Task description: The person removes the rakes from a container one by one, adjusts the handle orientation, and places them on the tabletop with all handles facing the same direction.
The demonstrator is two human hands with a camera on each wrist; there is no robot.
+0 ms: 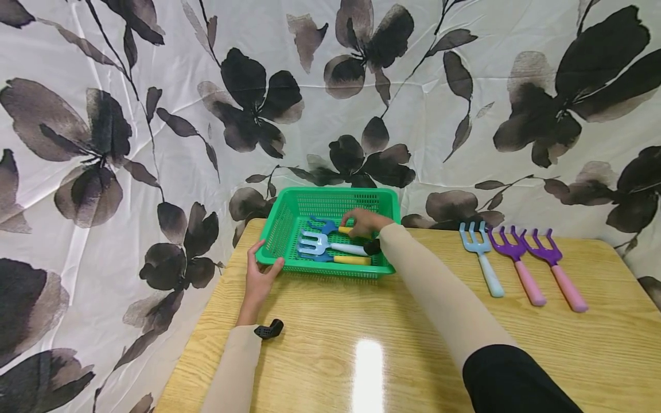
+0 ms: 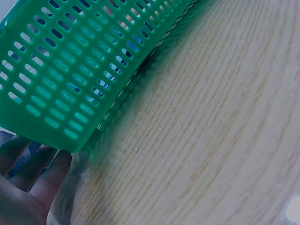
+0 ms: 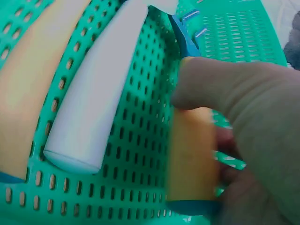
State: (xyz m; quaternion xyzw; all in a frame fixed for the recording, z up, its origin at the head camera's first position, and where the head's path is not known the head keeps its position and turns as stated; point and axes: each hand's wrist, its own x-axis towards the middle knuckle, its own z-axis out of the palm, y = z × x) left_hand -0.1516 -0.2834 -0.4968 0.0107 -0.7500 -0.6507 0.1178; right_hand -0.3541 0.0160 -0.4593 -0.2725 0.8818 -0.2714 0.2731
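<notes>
A green plastic basket stands on the table, its near left corner held by my left hand. In the left wrist view, fingers lie against the basket's lower edge. Inside the basket, my right hand grips the yellow handle of a blue hand fork, thumb across the top of the handle. Nearer in the basket lies a light blue hand fork with a whitish handle. Along the front wall is another blue hand fork with a yellow handle.
To the right on the wooden table lie a light blue hand fork and two purple hand forks with pink handles, one beside the other. A floral cloth hangs behind and to the left.
</notes>
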